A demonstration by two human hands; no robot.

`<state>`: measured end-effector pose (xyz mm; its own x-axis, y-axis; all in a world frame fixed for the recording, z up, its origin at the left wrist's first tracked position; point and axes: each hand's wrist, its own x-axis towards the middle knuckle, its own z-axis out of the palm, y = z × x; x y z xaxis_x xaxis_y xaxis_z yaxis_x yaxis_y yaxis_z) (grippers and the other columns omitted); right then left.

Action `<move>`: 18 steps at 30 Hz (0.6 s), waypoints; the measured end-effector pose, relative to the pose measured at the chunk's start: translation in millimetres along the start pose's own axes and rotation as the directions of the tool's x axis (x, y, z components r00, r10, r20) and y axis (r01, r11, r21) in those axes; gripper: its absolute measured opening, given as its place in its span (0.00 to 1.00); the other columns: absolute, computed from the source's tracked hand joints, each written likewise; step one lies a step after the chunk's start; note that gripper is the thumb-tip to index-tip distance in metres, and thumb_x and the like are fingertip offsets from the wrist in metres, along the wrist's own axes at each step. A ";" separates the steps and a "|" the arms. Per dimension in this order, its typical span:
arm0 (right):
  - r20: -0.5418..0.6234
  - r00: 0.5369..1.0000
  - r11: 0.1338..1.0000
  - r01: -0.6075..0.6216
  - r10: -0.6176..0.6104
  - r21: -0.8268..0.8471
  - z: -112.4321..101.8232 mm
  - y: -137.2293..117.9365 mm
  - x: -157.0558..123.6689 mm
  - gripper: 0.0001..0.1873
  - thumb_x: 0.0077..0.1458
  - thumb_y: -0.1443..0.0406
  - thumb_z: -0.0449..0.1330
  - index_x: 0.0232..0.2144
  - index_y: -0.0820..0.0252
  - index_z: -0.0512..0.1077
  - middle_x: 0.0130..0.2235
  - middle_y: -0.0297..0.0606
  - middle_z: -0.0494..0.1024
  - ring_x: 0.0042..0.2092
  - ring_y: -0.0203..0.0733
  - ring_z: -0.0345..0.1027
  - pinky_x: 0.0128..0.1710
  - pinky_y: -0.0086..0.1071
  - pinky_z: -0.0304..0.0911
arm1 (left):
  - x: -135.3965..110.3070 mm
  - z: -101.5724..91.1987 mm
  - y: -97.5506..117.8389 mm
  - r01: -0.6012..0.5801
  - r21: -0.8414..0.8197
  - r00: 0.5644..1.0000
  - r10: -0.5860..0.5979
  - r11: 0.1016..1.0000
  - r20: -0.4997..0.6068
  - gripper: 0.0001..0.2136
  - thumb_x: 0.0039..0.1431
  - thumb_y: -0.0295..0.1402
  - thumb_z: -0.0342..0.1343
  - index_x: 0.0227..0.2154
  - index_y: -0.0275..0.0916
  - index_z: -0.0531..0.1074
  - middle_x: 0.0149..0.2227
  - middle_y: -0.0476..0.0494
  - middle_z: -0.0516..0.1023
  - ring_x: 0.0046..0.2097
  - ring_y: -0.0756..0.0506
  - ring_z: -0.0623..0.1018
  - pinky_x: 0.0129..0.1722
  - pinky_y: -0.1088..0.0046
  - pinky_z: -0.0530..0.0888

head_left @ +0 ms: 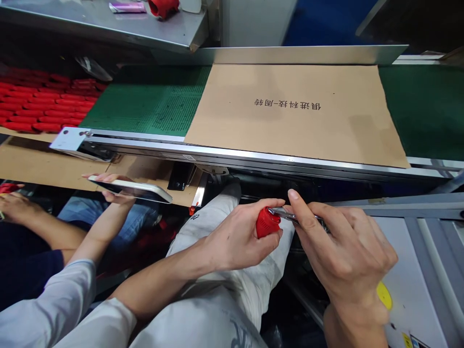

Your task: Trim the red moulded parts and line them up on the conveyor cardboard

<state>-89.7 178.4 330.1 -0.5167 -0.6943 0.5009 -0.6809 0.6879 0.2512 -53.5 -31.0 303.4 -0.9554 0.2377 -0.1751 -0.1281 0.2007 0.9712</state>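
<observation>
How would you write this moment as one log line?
left hand: holding red part | right hand: holding metal tool against red part's end | cardboard: on green belt

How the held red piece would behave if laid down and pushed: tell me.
The red piece would probably roll on its side, since it looks round. Its ridged surface should resist slipping somewhat. It is likely light, being small enough for the left hand to wrap around much of it.

part (267,226): red | belt (152,106): green, dotted | cardboard (290,133): tan, black lettering (288,104)
</observation>
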 end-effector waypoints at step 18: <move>-0.045 0.990 0.969 -0.122 0.135 0.217 14.1 -2.5 -11.6 0.33 0.60 0.70 0.75 0.65 0.56 0.76 0.42 0.36 0.85 0.37 0.42 0.70 0.40 0.37 0.64 | 1.8 2.0 1.8 -0.027 0.007 1.000 0.027 1.000 0.000 0.28 0.62 0.28 0.60 0.66 0.31 0.72 0.31 0.52 0.78 0.32 0.49 0.74 0.41 0.68 0.74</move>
<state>-89.4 181.7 312.0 -0.5800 -0.5852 0.5667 -0.7091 0.7052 0.0024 -55.0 -28.3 304.6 -0.9585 0.2428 -0.1492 -0.1008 0.2009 0.9744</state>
